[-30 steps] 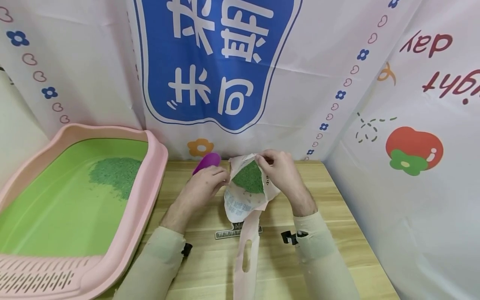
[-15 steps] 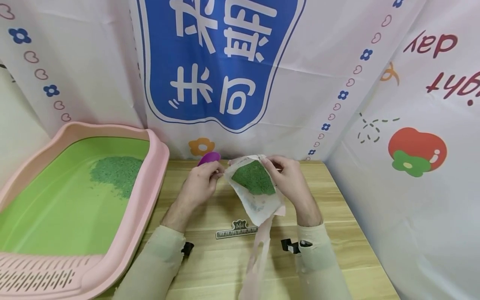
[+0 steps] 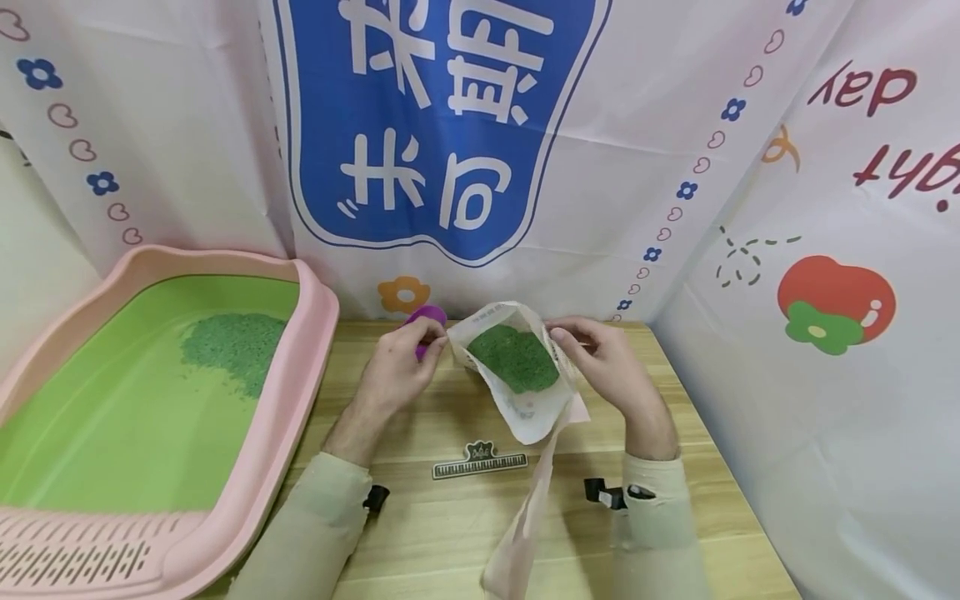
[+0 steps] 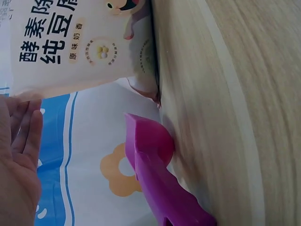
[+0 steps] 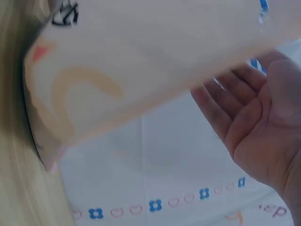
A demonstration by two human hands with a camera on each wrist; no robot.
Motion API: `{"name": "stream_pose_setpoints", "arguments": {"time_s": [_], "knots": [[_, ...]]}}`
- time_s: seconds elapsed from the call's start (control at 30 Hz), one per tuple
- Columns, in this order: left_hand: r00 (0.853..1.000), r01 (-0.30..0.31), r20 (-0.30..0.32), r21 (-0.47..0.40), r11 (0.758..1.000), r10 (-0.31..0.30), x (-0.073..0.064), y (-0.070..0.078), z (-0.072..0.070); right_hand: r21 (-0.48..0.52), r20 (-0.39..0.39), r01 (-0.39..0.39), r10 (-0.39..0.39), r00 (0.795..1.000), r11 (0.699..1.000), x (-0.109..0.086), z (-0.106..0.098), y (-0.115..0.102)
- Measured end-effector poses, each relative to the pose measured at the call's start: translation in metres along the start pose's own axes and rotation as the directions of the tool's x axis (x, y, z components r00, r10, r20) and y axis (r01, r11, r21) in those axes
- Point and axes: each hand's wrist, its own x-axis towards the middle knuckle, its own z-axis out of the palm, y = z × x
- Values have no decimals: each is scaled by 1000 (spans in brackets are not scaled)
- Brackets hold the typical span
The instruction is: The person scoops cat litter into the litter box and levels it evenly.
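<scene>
A white and pale-pink bag of cat litter (image 3: 528,417) stands with its mouth spread wide. Green granules (image 3: 517,358) show inside it. My left hand (image 3: 393,367) pinches the left edge of the mouth, as the bag's printed side (image 4: 84,52) in the left wrist view confirms. At the right edge, my right hand (image 3: 607,367) holds the rim between thumb and fingers; in the right wrist view its fingers (image 5: 235,89) lie partly behind the bag. A purple scoop (image 4: 162,183) lies just beyond my left hand. From the near right side of the bag trails a torn pink strip (image 3: 525,525).
To the left stands a pink litter box (image 3: 300,400) with a green floor and a patch of green granules (image 3: 236,346). A bag clip (image 3: 480,465) with a piano-key pattern lies on the wooden table (image 3: 420,542). Printed white sheets (image 3: 600,167) rise behind and right.
My hands have drawn apart, the right one moving to the right, and the bag's mouth has widened. The pink strip has swung right, off the clip, which is now fully visible.
</scene>
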Motion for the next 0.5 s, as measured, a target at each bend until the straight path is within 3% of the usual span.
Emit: {"name": "stream_pose_setpoints", "arguments": {"time_s": [0.13, 0.27, 0.4, 0.5], "knots": [[999, 42, -34, -19, 999, -43, 1, 4, -1, 29, 124, 27, -30, 992, 999, -10, -23, 14], [994, 85, -63, -44, 995, -88, 2, 7, -2, 51, 258, 45, -57, 965, 998, -20, -39, 22], [991, 109, -69, -52, 993, -112, 3, 11, -4, 30, 331, 53, -60, 942, 998, -22, -39, 23], [991, 113, -65, -48, 992, -116, 4, 12, -3, -12, 334, 77, -68, 940, 997, -20, -33, 21]]}}
